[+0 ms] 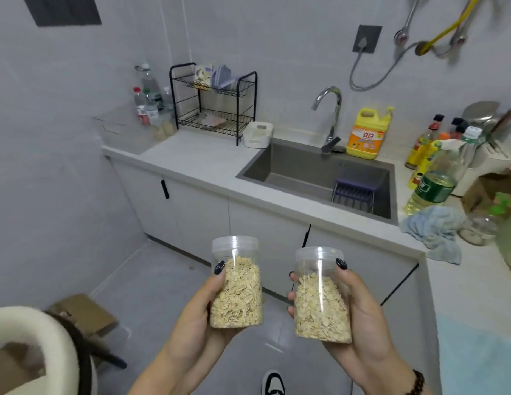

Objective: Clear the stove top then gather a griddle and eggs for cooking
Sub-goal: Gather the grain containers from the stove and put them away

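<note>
Two oat jars held upright over the floor.
The left hand (200, 312) wraps one clear plastic oat-filled jar (236, 283); the right hand (359, 315) wraps the other clear oat-filled jar (321, 297), thumbs on the outer walls.

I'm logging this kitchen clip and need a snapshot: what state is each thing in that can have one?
Left clear plastic jar of oats: lidded, roughly two-thirds full, held upright by the left hand.
Right clear plastic jar of oats: lidded, over half full, gripped by the right hand.
Chrome faucet: no water running.
Grey sink: dry-looking, purple rack inside.
Light blue cloth: crumpled on the counter edge.
Cabinet doors: closed.
</note>
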